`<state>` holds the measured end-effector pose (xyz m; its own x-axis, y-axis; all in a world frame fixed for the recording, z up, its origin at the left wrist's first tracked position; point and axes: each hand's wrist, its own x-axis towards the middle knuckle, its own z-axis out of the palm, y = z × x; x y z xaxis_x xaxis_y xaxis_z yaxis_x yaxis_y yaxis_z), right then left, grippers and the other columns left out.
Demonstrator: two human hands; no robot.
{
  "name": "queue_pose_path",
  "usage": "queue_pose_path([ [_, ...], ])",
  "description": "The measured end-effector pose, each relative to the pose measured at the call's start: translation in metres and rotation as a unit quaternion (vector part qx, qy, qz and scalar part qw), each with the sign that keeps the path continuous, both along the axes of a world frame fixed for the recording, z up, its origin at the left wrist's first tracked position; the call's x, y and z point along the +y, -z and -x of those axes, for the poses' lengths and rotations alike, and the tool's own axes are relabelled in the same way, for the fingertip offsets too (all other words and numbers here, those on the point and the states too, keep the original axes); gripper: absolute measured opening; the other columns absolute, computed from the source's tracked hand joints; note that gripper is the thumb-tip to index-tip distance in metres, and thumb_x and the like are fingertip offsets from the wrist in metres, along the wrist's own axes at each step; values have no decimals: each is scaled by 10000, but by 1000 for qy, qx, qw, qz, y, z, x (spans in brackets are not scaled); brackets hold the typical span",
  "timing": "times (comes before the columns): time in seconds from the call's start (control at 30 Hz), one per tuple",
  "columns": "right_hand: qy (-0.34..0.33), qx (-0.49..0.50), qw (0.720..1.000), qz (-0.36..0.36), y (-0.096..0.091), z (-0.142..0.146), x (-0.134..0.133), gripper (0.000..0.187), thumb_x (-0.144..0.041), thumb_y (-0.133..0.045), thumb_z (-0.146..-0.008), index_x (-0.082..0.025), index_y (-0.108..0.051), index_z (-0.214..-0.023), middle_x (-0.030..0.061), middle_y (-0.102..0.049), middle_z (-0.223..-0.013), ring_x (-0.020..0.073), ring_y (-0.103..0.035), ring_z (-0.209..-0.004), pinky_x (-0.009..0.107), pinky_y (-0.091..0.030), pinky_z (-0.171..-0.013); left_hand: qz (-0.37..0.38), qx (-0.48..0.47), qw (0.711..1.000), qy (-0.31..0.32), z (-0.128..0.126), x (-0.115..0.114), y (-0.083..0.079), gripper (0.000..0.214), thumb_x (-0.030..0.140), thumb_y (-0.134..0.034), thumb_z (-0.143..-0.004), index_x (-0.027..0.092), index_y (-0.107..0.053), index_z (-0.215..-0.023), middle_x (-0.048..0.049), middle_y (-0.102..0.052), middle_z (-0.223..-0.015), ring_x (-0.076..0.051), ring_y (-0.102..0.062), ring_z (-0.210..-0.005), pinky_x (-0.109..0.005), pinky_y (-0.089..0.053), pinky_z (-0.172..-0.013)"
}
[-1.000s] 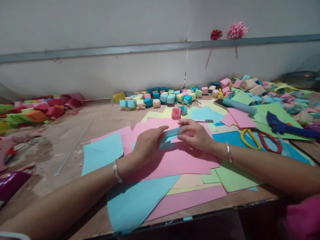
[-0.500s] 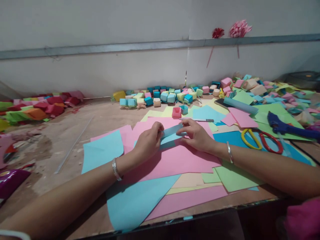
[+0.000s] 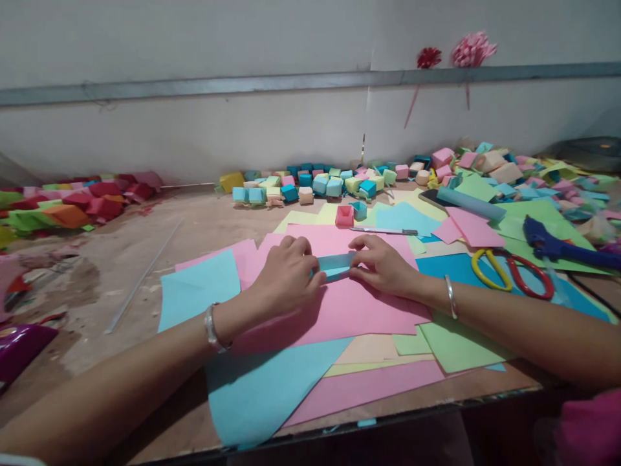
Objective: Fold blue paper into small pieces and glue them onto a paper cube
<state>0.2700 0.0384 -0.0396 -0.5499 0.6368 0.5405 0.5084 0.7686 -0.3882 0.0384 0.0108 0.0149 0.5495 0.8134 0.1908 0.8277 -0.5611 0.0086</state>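
A light blue strip of paper (image 3: 334, 261), folded along its length, stretches between my two hands over a large pink sheet (image 3: 339, 310). My left hand (image 3: 291, 275) is closed on the strip's left end, its thumb at the near side. At the right end my right hand (image 3: 381, 264) pinches the strip between thumb and fingers. The left end is mostly hidden behind my fingers. Just beyond the hands sit a small open pink paper box (image 3: 345, 216) and a small teal one (image 3: 358, 210). A slim craft knife (image 3: 385, 231) lies in front of them.
Scissors with yellow and red handles (image 3: 531, 277) and a blue glue gun (image 3: 557, 246) lie at right. Folded paper cubes (image 3: 320, 186) line the wall, with more heaped left (image 3: 104, 207) and right. A light blue sheet (image 3: 272, 388) overhangs the table's front edge.
My left hand has turned over the strip, its fingers now covering the left end. The blue strip sits lower and looks folded narrower. My right hand keeps its pinch.
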Motion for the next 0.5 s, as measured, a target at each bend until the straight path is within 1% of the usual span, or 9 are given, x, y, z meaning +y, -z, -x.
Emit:
queue_pose_path([
  [0.07,-3,-5,1000,-15,-2,0,-1,91,-234,-638,-857,-193,-709,-816,109,-593,-1041,245,-555,-972,439,-484,-833,-9,37,999,1,1,-2,-6,258,438,-636,-815,215,-762,-779,-108,-590,-859,-270,-482,-824,-408,-383,-713],
  [0.1,-2,-8,1000,-26,-4,0,-2,108,-235,-627,-862,-188,-711,-812,111,-589,-1025,243,-549,-957,427,-481,-818,-9,51,999,-1,1,-3,-8,245,440,-660,-802,222,-767,-770,-105,-584,-840,-268,-477,-814,-400,-369,-697],
  [0.17,14,-18,998,-53,-6,1,-5,148,-242,-623,-858,-177,-705,-754,107,-579,-942,237,-530,-894,396,-466,-755,-23,69,997,-8,3,-5,-10,172,334,-663,-813,226,-762,-723,-106,-582,-825,-265,-473,-809,-388,-342,-671],
  [0.23,44,-39,995,-78,-7,2,-7,204,-254,-621,-853,-177,-686,-676,84,-551,-816,218,-494,-792,360,-423,-665,-48,89,995,-14,4,-5,-10,222,216,-617,-828,202,-722,-633,-113,-581,-815,-267,-475,-806,-385,-319,-650],
  [0.3,68,-67,992,-88,-6,3,-8,249,-258,-611,-859,-182,-665,-628,58,-513,-720,193,-448,-707,334,-364,-600,-42,113,993,-10,4,-6,-10,274,162,-579,-837,178,-673,-580,-107,-571,-757,-251,-480,-753,-377,-300,-620],
  [0.33,76,-77,990,-88,-6,3,-8,263,-258,-606,-864,-185,-658,-617,48,-501,-691,184,-431,-682,326,-341,-582,-25,121,992,-9,5,-6,-10,264,175,-579,-845,172,-670,-596,-101,-568,-731,-242,-483,-727,-370,-296,-608],
  [0.4,76,-81,991,-80,-4,2,-8,263,-250,-600,-869,-191,-653,-619,40,-499,-675,177,-426,-671,319,-329,-574,6,123,992,-12,5,-6,-10,190,264,-621,-849,165,-700,-707,-94,-579,-733,-235,-499,-707,-354,-302,-595],
  [0.43,70,-73,992,-73,-4,1,-8,245,-237,-599,-867,-194,-656,-633,42,-516,-692,179,-441,-685,318,-343,-583,12,122,992,-18,5,-6,-10,174,315,-653,-836,161,-712,-779,-96,-589,-758,-238,-511,-720,-346,-310,-594],
  [0.5,44,-44,997,-45,-3,-1,-7,193,-200,-590,-860,-197,-670,-684,54,-569,-784,184,-491,-737,317,-393,-614,7,123,992,-33,6,-5,-10,230,369,-705,-797,159,-717,-891,-104,-600,-814,-250,-528,-761,-334,-322,-601],
])
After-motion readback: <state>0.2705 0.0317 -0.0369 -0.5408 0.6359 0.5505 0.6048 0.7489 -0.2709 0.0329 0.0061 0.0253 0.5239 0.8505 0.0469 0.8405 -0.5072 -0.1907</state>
